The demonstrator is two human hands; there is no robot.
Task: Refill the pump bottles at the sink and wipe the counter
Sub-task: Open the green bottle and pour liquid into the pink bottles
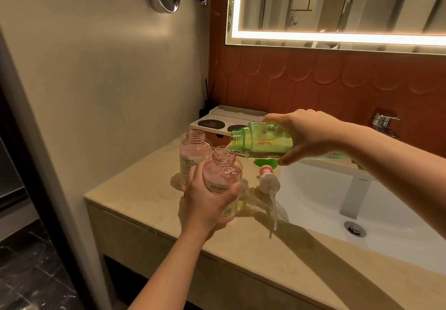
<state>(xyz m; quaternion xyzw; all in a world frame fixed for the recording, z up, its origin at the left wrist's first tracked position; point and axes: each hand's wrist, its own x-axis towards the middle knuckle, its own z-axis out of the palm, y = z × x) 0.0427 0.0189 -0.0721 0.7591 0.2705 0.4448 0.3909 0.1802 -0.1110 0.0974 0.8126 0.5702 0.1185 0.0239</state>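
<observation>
My left hand [207, 203] grips a clear pink bottle [223, 172] with its pump off, held upright over the beige counter [241, 244]. My right hand [306, 136] holds a green bottle [263, 141] tipped sideways, its open mouth just above the pink bottle's neck, and a thin stream of liquid runs in. A second open pink bottle [193, 155] stands just behind, on the counter. A white and pink pump head [268, 182] with its tube lies on the counter by the sink, and a green cap [265, 162] lies behind it.
The white sink [337, 203] with its drain [354, 229] lies to the right, a chrome faucet [383, 121] at the back wall. A white tray box [229, 121] and a reed diffuser [207, 107] stand in the back corner. The wall is close on the left.
</observation>
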